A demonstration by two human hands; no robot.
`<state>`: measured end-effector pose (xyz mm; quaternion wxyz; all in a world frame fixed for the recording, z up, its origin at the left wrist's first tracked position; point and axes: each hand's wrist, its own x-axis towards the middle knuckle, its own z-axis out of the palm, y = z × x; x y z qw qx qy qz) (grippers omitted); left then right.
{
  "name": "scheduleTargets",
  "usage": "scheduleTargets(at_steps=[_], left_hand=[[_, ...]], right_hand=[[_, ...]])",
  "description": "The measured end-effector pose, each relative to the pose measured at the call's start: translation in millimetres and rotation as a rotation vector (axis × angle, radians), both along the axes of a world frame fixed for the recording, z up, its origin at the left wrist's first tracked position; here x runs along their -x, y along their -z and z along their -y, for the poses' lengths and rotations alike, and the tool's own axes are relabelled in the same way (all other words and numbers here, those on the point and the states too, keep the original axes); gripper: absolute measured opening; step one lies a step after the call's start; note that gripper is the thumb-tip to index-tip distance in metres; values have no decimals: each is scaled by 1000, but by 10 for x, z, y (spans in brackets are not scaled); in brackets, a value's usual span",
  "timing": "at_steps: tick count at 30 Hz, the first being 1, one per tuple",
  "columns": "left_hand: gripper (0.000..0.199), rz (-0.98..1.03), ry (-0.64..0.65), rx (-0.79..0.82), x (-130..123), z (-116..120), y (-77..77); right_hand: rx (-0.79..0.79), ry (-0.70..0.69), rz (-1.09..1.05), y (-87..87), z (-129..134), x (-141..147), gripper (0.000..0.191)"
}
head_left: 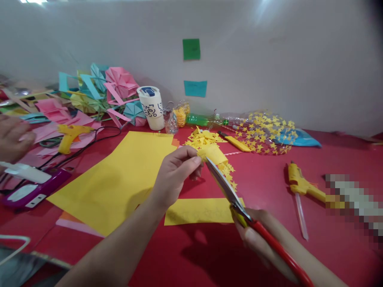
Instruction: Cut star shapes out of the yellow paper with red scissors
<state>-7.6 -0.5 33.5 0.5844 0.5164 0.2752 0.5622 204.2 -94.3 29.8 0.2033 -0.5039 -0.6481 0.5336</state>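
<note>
Between the thumb and fingers of my left hand (176, 169) is a small yellow paper piece (212, 153), raised above the table. My right hand (257, 235) grips red-handled scissors (226, 187), their blades pointing up and left with the tips at the paper's edge. The blades look nearly closed. Beneath the scissors lies a yellow paper strip (197, 212) with faint outlines on it. Just beyond my left hand sits a pile of cut yellow paper stars and scraps (203, 137). Large yellow sheets (128, 171) lie to the left of my hand.
Yellow glue guns stand at right (296, 179) and left (70, 137), the left one near a purple power strip (38, 191). Behind are a white cup (152, 109), a yellow cutter (237, 142), a star-covered clear bottle (266, 133) and folded paper flowers (121, 81). Another person's hand (13, 137) shows at far left.
</note>
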Motion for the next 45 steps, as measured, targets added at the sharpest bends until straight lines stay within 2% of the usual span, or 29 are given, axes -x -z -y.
scheduleTargets(at_steps=[3, 11, 16, 19, 21, 27, 34, 45], left_hand=[[14, -10, 17, -7, 8, -3, 0], [10, -53, 12, 6, 31, -12, 1], [11, -100, 0, 37, 24, -15, -26], [10, -129, -5, 37, 24, -24, -41], [11, -144, -7, 28, 32, -31, -46], [15, -174, 14, 29, 72, -50, -56], [14, -183, 4, 34, 90, -71, -42], [14, -189, -23, 35, 92, -81, -31]], right_hand=[[-41, -12, 11, -6, -6, -17, 57], [-26, -44, -19, -44, -4, -31, 59], [6, -54, 5, 108, -38, -63, 62], [-6, -8, 27, 191, -58, -70, 65], [-22, -26, -19, 165, -58, -62, 64], [100, -19, -36, -7, -37, -44, 62], [119, -41, -16, 99, -47, -90, 61], [147, -6, -30, 120, -65, -49, 57]])
